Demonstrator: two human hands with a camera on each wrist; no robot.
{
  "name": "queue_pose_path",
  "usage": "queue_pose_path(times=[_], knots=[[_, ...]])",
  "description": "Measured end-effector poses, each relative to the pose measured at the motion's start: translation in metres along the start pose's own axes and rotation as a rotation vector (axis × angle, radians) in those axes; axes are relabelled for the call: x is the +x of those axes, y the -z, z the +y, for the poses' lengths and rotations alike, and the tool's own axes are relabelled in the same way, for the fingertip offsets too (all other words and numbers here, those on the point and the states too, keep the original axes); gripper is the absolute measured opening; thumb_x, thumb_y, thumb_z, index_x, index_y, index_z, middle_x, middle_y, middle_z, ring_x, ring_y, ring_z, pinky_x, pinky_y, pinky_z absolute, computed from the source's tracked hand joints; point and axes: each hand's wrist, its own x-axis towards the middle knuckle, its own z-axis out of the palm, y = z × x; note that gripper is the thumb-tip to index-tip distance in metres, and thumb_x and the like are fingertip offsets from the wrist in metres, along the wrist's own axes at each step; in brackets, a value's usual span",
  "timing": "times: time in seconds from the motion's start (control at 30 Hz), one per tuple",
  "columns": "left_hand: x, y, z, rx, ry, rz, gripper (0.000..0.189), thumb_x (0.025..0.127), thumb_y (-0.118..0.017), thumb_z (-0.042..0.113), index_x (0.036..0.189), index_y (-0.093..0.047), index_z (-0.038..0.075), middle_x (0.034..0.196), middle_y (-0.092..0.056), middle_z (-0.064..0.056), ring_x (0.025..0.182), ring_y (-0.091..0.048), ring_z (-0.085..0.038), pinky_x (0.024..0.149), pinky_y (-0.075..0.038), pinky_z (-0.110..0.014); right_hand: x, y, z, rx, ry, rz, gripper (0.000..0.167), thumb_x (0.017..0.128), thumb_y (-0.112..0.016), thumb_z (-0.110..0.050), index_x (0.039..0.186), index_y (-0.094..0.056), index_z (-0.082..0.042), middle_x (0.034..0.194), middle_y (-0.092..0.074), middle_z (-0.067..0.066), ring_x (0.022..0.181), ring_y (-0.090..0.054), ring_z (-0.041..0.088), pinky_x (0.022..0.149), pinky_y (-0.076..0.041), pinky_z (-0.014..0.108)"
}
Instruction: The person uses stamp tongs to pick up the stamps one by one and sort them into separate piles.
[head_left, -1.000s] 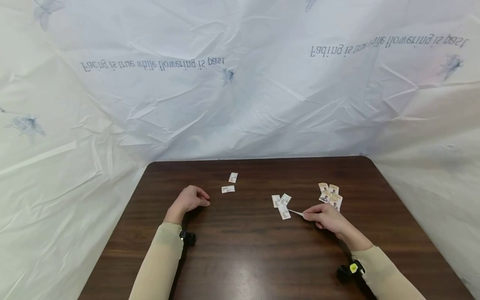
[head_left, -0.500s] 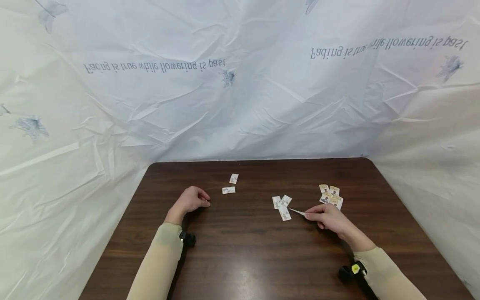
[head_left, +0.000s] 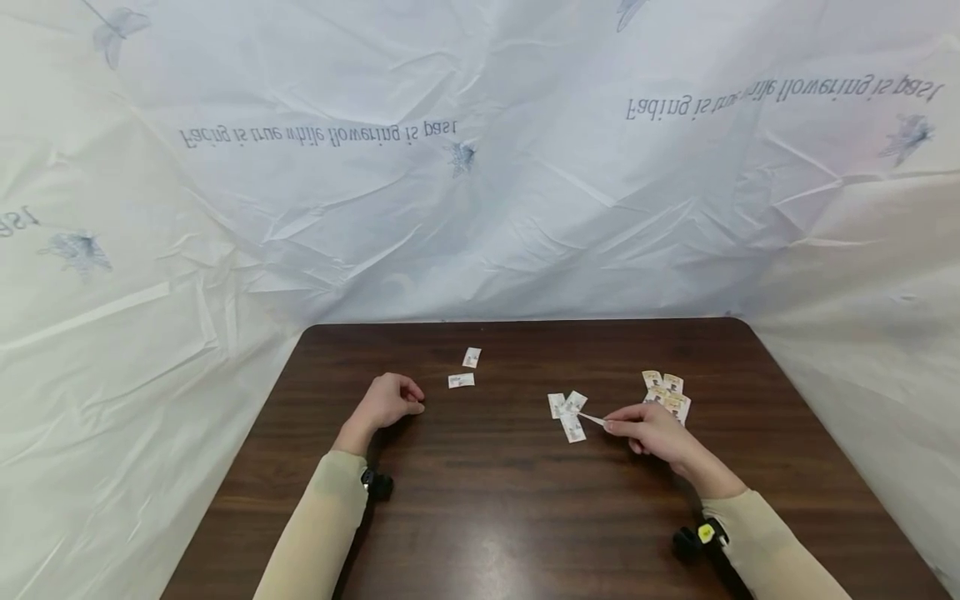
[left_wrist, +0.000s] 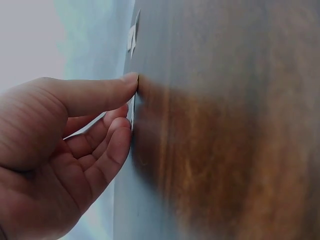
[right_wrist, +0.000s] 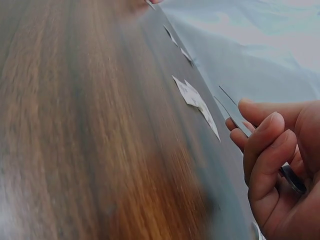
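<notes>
In the head view my right hand (head_left: 648,433) holds thin tweezers (head_left: 593,419) between thumb and fingers. Their tips are at a group of white paper cards (head_left: 573,427), partly overlapping; contact cannot be told. The right wrist view shows the tweezers' two prongs (right_wrist: 231,102) slightly apart. My left hand (head_left: 386,402) rests on the table, fingers loosely curved. In the left wrist view a gap separates its thumb from its fingertips, and a thin pale edge shows there, too narrow to identify. Two white cards (head_left: 461,380) lie just beyond that hand.
Several cream-and-brown cards (head_left: 663,396) lie in a cluster beyond my right hand, partly covered by it. The dark wooden table (head_left: 487,500) ends at a white printed sheet (head_left: 480,217) behind and at both sides. Each wrist wears a small black camera (head_left: 687,543).
The right hand has shifted slightly left, and the tweezer tips now reach over the edge of the middle cards. The left hand stays in place. The head view has tilted slightly.
</notes>
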Motion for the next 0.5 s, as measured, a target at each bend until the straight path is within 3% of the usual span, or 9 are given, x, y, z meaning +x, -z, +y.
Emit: queue_pose_path(times=[0.27, 0.5], knots=[[-0.007, 0.003, 0.001, -0.022, -0.019, 0.029, 0.011, 0.088, -0.089, 0.008, 0.092, -0.079, 0.011, 0.083, -0.068, 0.001, 0.078, -0.061, -0.018, 0.076, -0.051, -0.038, 0.007, -0.008, -0.009, 0.004, -0.009, -0.008, 0.037, 0.102, -0.076, -0.025, 0.124, -0.076, 0.004, 0.065, -0.057, 0.000, 0.056, -0.051, 0.013, 0.054, -0.043, 0.028], [-0.017, 0.007, -0.002, -0.042, -0.023, 0.143, 0.008, 0.092, -0.085, 0.009, 0.098, -0.080, 0.008, 0.087, -0.070, -0.001, 0.080, -0.062, -0.019, 0.077, -0.053, -0.040, 0.022, -0.024, -0.024, 0.009, 0.044, -0.090, 0.036, 0.103, -0.074, -0.025, 0.125, -0.075, 0.004, 0.065, -0.058, 0.002, 0.056, -0.051, 0.014, 0.053, -0.043, 0.029]])
